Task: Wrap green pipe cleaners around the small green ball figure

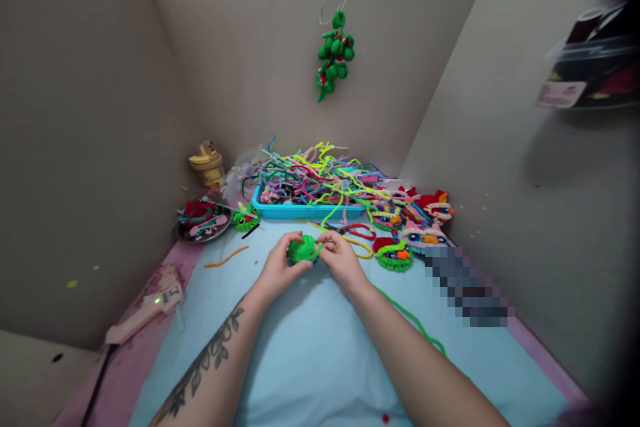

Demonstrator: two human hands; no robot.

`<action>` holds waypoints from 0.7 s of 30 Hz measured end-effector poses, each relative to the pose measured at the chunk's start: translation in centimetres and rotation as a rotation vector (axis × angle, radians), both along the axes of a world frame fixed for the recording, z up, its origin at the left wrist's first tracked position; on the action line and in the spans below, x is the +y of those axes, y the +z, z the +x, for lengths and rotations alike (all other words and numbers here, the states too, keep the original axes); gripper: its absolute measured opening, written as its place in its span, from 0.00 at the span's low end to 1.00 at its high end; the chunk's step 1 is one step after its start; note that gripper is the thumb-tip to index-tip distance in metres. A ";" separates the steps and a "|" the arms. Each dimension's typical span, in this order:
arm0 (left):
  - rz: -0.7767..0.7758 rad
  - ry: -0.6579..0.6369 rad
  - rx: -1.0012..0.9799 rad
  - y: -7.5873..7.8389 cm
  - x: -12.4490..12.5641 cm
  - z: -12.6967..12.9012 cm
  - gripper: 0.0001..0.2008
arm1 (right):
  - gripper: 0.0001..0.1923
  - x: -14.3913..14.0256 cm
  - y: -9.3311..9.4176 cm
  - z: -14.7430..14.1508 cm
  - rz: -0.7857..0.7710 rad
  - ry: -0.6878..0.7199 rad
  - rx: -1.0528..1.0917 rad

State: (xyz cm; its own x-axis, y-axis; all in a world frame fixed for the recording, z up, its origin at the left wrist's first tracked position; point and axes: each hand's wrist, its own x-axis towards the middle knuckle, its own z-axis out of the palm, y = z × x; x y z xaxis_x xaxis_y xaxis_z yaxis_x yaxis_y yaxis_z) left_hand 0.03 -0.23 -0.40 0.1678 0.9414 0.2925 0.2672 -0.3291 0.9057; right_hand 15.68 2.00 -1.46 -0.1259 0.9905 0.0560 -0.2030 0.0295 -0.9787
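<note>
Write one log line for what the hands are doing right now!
left hand: holds green fuzzy ball | right hand: pinches same ball | behind: blue tray of pipe cleaners | left: pink glue gun

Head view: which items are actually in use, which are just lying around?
In use:
left hand and right hand, both gripping the green coil
green pipe cleaner trailing under the right forearm

Lying about:
blue tray of pipe cleaners
glue gun
orange pipe cleaner
metal dish
finished faces
hanging green ornament
</note>
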 end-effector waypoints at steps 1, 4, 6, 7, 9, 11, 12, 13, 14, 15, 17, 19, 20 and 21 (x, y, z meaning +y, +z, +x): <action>-0.009 -0.003 -0.008 0.0 0.0 0.0 0.22 | 0.11 -0.1 0.2 0.1 -0.009 0.025 0.009; -0.048 -0.016 -0.052 0.3 0.1 0.0 0.21 | 0.15 -0.4 0.9 0.2 -0.019 0.112 0.053; -0.087 -0.024 -0.094 0.4 0.2 0.0 0.21 | 0.18 -0.5 1.2 0.3 0.001 0.169 0.070; -0.106 -0.025 -0.113 0.4 0.3 0.0 0.20 | 0.20 -0.6 1.2 0.3 0.020 0.192 0.068; -0.140 -0.017 -0.146 0.3 0.4 0.0 0.19 | 0.24 -0.7 1.0 0.2 0.065 0.230 0.035; -0.165 -0.009 -0.178 0.2 0.5 0.0 0.19 | 0.28 -0.7 0.5 0.1 0.116 0.247 -0.018; -0.177 -0.009 -0.194 0.2 0.6 0.1 0.19 | 0.29 -0.7 0.3 0.1 0.140 0.243 -0.049; -0.186 -0.013 -0.211 0.1 0.6 0.1 0.18 | 0.29 -0.7 0.1 0.0 0.161 0.230 -0.081; -0.198 -0.021 -0.227 0.1 0.6 0.1 0.17 | 0.29 -0.7 0.0 0.0 0.181 0.210 -0.114; -0.214 -0.032 -0.242 0.1 0.6 0.2 0.17 | 0.28 -0.7 -0.1 0.0 0.196 0.186 -0.147; -0.270 -0.046 -0.278 0.1 0.4 0.1 0.16 | 0.27 -0.7 -0.1 0.1 0.220 0.148 -0.217; -0.357 -0.055 -0.329 0.2 0.3 0.0 0.17 | 0.28 -0.8 0.2 0.2 0.237 0.130 -0.287; -0.399 -0.058 -0.352 0.2 0.3 0.0 0.17 | 0.28 -0.9 0.4 0.2 0.241 0.126 -0.318; -0.433 -0.064 -0.370 0.2 0.2 -0.1 0.17 | 0.27 -1.0 0.6 0.2 0.246 0.123 -0.344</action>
